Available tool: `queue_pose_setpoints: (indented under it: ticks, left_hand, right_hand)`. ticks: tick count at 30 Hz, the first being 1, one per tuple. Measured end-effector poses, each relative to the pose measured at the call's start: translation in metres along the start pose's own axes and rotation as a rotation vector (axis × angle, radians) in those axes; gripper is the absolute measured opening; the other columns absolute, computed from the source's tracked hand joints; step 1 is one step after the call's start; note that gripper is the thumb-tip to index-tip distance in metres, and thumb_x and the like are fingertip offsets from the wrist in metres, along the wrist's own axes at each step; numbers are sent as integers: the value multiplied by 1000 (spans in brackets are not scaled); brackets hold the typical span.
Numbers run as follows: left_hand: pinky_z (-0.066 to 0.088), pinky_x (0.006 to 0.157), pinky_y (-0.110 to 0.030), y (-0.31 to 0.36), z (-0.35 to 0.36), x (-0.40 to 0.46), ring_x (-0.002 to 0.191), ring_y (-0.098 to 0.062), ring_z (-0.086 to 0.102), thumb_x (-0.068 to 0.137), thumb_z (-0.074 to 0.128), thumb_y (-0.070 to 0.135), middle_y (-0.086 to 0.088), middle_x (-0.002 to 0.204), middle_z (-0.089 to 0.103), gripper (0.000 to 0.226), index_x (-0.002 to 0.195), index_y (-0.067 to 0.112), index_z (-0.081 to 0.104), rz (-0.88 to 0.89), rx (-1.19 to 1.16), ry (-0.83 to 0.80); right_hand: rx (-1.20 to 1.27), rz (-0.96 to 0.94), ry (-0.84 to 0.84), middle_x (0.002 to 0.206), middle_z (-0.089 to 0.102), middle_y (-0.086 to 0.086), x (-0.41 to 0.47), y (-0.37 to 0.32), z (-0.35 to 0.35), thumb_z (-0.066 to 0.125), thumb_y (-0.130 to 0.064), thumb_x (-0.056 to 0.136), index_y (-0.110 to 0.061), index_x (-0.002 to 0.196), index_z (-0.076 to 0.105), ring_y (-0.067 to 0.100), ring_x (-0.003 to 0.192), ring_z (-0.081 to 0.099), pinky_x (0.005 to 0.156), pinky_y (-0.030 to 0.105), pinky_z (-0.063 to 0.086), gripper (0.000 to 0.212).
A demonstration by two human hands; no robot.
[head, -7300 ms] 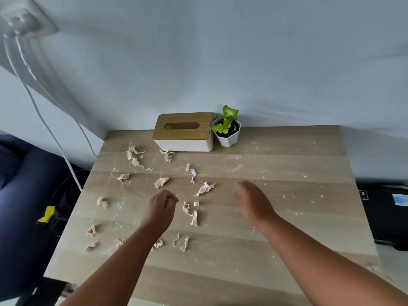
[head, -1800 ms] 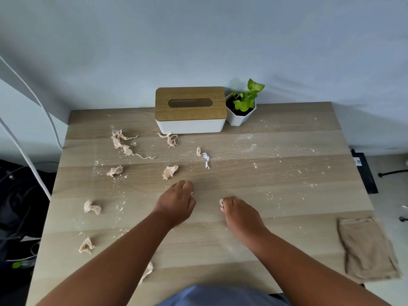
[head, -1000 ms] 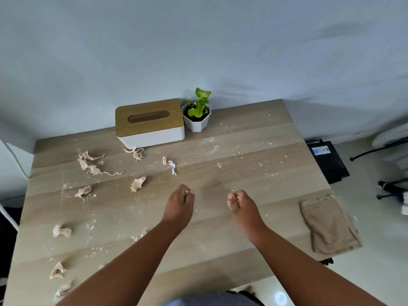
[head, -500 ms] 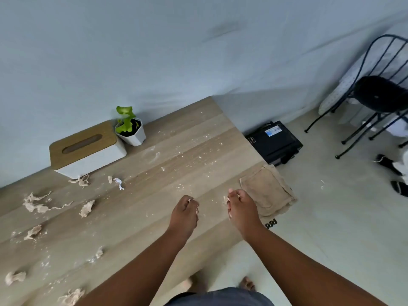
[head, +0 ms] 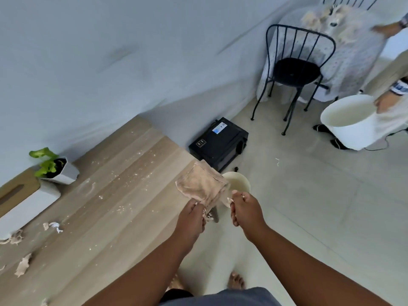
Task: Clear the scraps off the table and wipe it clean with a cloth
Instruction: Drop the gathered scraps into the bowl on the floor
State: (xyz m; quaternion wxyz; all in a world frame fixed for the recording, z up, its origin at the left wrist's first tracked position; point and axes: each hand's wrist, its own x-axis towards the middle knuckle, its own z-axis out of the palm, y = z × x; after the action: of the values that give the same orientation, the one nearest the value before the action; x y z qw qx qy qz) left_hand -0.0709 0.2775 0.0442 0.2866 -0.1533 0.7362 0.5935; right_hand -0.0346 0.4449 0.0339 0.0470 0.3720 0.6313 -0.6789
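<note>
The wooden table [head: 114,195] runs along the left, dusted with crumbs. Several beige scraps [head: 22,265] lie near its left end. A beige cloth [head: 199,186] lies on the table's right corner, overhanging the edge. My left hand [head: 192,219] is curled round scraps at the cloth's near edge; bits stick out of the fist. My right hand [head: 244,209] pinches scraps just past the table edge. A cream round bin [head: 239,184] stands on the floor below both hands, partly hidden by the cloth.
A wood-lidded tissue box [head: 24,202] and a potted plant [head: 55,170] stand by the wall. On the floor sit a black device [head: 218,143] and a black wire chair [head: 295,71]. Another person at the right holds a white bucket [head: 348,122].
The view has swung right. Both fists, still holding scraps, have moved from mid-table to the right corner, above the bin. The chair, bucket and other person have come into view.
</note>
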Motion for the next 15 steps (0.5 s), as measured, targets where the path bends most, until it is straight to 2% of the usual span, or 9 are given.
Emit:
queue_pose_setpoints:
  ticks: [6, 9, 12, 15]
  left_hand:
    - [33, 45, -25, 13, 53, -1, 50, -10, 52, 91, 53, 19, -2, 64, 52, 11, 88, 11, 59, 6, 32, -91]
    - [32, 44, -24, 17, 71, 5, 52, -13, 46, 92, 52, 13, -7, 69, 51, 11, 84, 12, 59, 9, 44, -131]
    - [33, 44, -25, 18, 86, 15, 54, -14, 46, 90, 55, 18, -6, 67, 52, 10, 87, 9, 59, 1, 71, -167]
    - [35, 46, -26, 22, 101, 27, 58, -16, 48, 84, 55, 25, -2, 66, 55, 15, 74, 29, 65, -19, 89, -211]
  right_hand:
    - [75, 28, 60, 62, 56, 3, 0, 3, -50, 50, -33, 105, -6, 92, 59, 16, 44, 45, 41, 25, 35, 31]
    - [87, 45, 79, 66, 57, 4, 3, 6, -66, 51, -34, 104, -4, 96, 58, 17, 46, 44, 42, 25, 33, 32]
    - [92, 57, 93, 63, 58, 0, 8, 10, -81, 52, -37, 104, -9, 93, 60, 16, 47, 44, 42, 25, 33, 30]
    - [83, 78, 118, 62, 59, -1, 15, 13, -95, 54, -37, 104, -11, 91, 61, 16, 46, 44, 42, 24, 32, 30]
